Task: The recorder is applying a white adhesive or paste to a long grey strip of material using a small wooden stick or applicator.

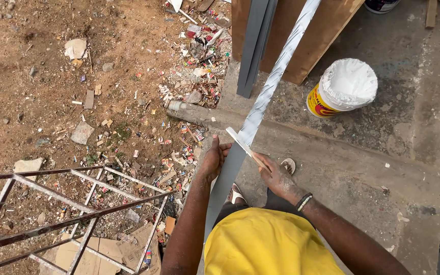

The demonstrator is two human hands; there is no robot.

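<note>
A long grey metal bar [235, 163] is held slanted, its long axis running from the near side, beside the yellow shirt [268, 244], up and away to the far right, where its upper stretch [276, 71] is coated with white putty and rests against a brown wooden board [327, 25]. The bar is steadied on its left edge by the left hand [213, 160], whose grip is curled against the metal with the thumb laid toward the bar's face. A flat pale scraper [243, 145] is pinched in the grip of the right hand [277, 178] and is laid across the bar, its blade pointing to the far left, at the place where the white coating ends and bare grey begins. A dark band [304, 201] is worn on the right wrist. To the far right, a bucket [343, 89] filled with white putty is seen standing on the concrete floor [362, 168]. Near left, a rusty welded steel frame [72, 209] is seen above littered soil [42, 76].
</note>
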